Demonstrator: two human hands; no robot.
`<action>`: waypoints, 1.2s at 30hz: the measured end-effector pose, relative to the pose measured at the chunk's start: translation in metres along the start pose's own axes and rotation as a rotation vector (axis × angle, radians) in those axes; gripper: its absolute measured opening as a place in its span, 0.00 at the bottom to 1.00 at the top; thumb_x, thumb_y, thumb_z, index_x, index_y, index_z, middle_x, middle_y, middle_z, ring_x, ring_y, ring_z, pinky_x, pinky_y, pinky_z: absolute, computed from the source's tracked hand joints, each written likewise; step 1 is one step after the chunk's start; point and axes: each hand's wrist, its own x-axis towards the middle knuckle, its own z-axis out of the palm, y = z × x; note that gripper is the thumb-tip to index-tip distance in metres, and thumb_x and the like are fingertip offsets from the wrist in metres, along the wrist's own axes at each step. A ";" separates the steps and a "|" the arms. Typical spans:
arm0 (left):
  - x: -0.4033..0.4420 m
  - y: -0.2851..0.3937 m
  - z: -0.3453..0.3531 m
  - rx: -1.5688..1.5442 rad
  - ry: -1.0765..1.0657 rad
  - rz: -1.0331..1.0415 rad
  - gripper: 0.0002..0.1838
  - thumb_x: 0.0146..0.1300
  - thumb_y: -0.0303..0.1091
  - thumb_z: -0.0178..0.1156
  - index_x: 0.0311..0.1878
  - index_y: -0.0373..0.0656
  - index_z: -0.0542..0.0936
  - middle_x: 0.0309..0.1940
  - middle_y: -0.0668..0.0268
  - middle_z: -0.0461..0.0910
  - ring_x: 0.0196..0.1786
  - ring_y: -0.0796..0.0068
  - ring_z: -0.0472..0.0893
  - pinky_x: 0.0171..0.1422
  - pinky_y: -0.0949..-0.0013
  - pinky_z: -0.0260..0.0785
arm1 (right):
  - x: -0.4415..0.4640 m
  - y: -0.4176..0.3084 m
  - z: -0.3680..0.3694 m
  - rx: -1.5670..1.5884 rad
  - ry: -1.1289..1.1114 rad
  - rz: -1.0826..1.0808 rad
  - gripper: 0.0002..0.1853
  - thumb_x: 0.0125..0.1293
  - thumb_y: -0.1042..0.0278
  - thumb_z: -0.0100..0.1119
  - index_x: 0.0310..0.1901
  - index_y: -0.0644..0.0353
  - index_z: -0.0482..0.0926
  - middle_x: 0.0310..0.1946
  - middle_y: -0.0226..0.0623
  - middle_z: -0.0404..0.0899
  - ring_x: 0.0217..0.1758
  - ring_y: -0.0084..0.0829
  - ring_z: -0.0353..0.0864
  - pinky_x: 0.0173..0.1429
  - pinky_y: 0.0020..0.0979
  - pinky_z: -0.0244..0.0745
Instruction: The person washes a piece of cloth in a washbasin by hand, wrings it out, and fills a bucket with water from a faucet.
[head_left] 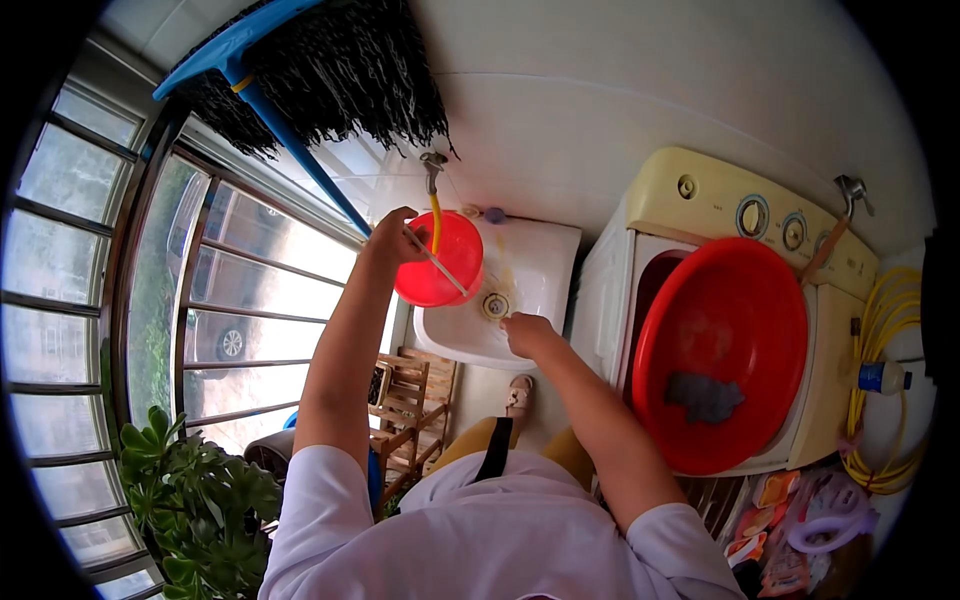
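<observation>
My left hand (393,238) is closed at the left edge of a small red bucket (455,250), near one end of its pale handle. The bucket is over the left part of a white sink (555,262). A yellow hose (436,222) hangs from the tap (433,168) down into the bucket. Beside the round drain (496,305), near the sink's front, my right hand (531,335) has its fingers curled together. What they hold, if anything, is hidden.
Right of the sink stands a washing machine (650,190) bearing a large red basin (660,350) with a dark grey cloth (705,397) inside. A blue-handled mop (290,130) leans at upper left. Window bars (262,260), a plant (190,500) and a wooden rack (405,385) are at left.
</observation>
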 end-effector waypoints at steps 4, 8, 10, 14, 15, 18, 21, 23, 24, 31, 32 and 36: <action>0.002 -0.002 0.001 -0.008 0.034 -0.011 0.15 0.53 0.32 0.57 0.41 0.37 0.66 0.35 0.57 0.71 0.42 0.60 0.72 0.49 0.53 0.61 | -0.001 0.000 0.000 -0.023 -0.014 0.003 0.18 0.57 0.70 0.48 0.50 0.52 0.73 0.45 0.41 0.74 0.48 0.40 0.76 0.48 0.38 0.73; 0.009 -0.002 -0.004 -0.020 0.032 -0.037 0.19 0.53 0.33 0.57 0.48 0.39 0.66 0.39 0.56 0.70 0.41 0.61 0.72 0.48 0.52 0.64 | 0.000 0.001 0.002 -0.027 -0.006 -0.005 0.17 0.56 0.70 0.48 0.50 0.52 0.73 0.44 0.41 0.74 0.48 0.40 0.76 0.48 0.39 0.73; 0.010 -0.002 -0.004 -0.017 0.038 -0.035 0.19 0.53 0.33 0.57 0.48 0.39 0.66 0.39 0.56 0.70 0.41 0.61 0.72 0.48 0.52 0.64 | 0.000 0.001 0.002 -0.013 0.004 -0.013 0.17 0.56 0.69 0.49 0.49 0.52 0.73 0.44 0.41 0.74 0.48 0.40 0.76 0.48 0.38 0.73; 0.011 -0.002 -0.004 0.007 0.039 -0.033 0.20 0.52 0.33 0.57 0.47 0.38 0.66 0.39 0.56 0.70 0.40 0.61 0.72 0.47 0.52 0.63 | 0.004 0.002 0.003 -0.033 -0.044 0.000 0.18 0.56 0.69 0.49 0.50 0.52 0.73 0.45 0.41 0.74 0.48 0.40 0.76 0.48 0.38 0.73; 0.010 -0.002 -0.003 0.006 0.039 -0.033 0.20 0.52 0.33 0.57 0.47 0.38 0.66 0.39 0.56 0.70 0.40 0.61 0.72 0.47 0.52 0.63 | 0.005 0.003 0.004 -0.033 -0.052 0.001 0.18 0.56 0.69 0.49 0.50 0.52 0.73 0.45 0.41 0.74 0.49 0.40 0.76 0.49 0.38 0.73; 0.011 -0.004 -0.005 0.004 0.040 -0.027 0.20 0.52 0.33 0.57 0.47 0.38 0.67 0.39 0.57 0.70 0.41 0.61 0.71 0.47 0.51 0.63 | 0.003 0.001 0.003 -0.020 -0.070 0.014 0.19 0.56 0.69 0.49 0.51 0.51 0.73 0.46 0.41 0.74 0.49 0.39 0.75 0.50 0.38 0.72; 0.019 -0.004 -0.007 -0.021 0.038 -0.025 0.20 0.51 0.33 0.58 0.47 0.38 0.67 0.39 0.57 0.70 0.41 0.61 0.71 0.47 0.49 0.62 | 0.002 0.001 0.002 0.003 -0.076 0.029 0.19 0.56 0.69 0.49 0.52 0.51 0.73 0.46 0.41 0.74 0.50 0.40 0.75 0.51 0.38 0.72; 0.022 -0.004 -0.010 -0.008 0.012 -0.050 0.20 0.51 0.33 0.58 0.47 0.38 0.66 0.38 0.56 0.70 0.41 0.60 0.71 0.48 0.48 0.62 | 0.002 0.002 -0.001 0.014 -0.077 0.033 0.20 0.56 0.69 0.49 0.52 0.50 0.72 0.46 0.41 0.74 0.50 0.40 0.75 0.51 0.38 0.71; 0.023 -0.004 -0.009 -0.009 0.011 -0.049 0.20 0.51 0.33 0.58 0.47 0.38 0.66 0.38 0.56 0.70 0.41 0.60 0.71 0.48 0.48 0.62 | 0.000 0.001 -0.003 0.003 -0.085 0.032 0.20 0.56 0.69 0.49 0.52 0.50 0.72 0.46 0.41 0.74 0.50 0.40 0.75 0.51 0.38 0.71; 0.027 -0.007 -0.007 0.023 0.014 -0.041 0.21 0.51 0.34 0.58 0.47 0.38 0.66 0.37 0.57 0.69 0.39 0.60 0.71 0.49 0.46 0.61 | 0.002 0.000 -0.003 0.040 -0.103 0.036 0.19 0.57 0.67 0.50 0.53 0.50 0.72 0.47 0.41 0.74 0.51 0.40 0.74 0.52 0.38 0.71; 0.027 -0.007 -0.007 0.016 0.026 -0.042 0.21 0.51 0.34 0.58 0.47 0.38 0.66 0.36 0.57 0.69 0.39 0.60 0.71 0.49 0.46 0.61 | 0.002 0.000 -0.002 0.038 -0.102 0.036 0.19 0.57 0.67 0.50 0.53 0.50 0.72 0.47 0.41 0.74 0.51 0.40 0.74 0.52 0.38 0.71; 0.028 -0.006 -0.007 0.016 0.017 -0.064 0.21 0.51 0.34 0.58 0.47 0.38 0.65 0.36 0.57 0.69 0.38 0.60 0.72 0.49 0.46 0.61 | 0.004 0.001 -0.001 0.046 -0.100 0.020 0.19 0.57 0.66 0.51 0.52 0.50 0.72 0.47 0.42 0.74 0.51 0.40 0.74 0.52 0.38 0.71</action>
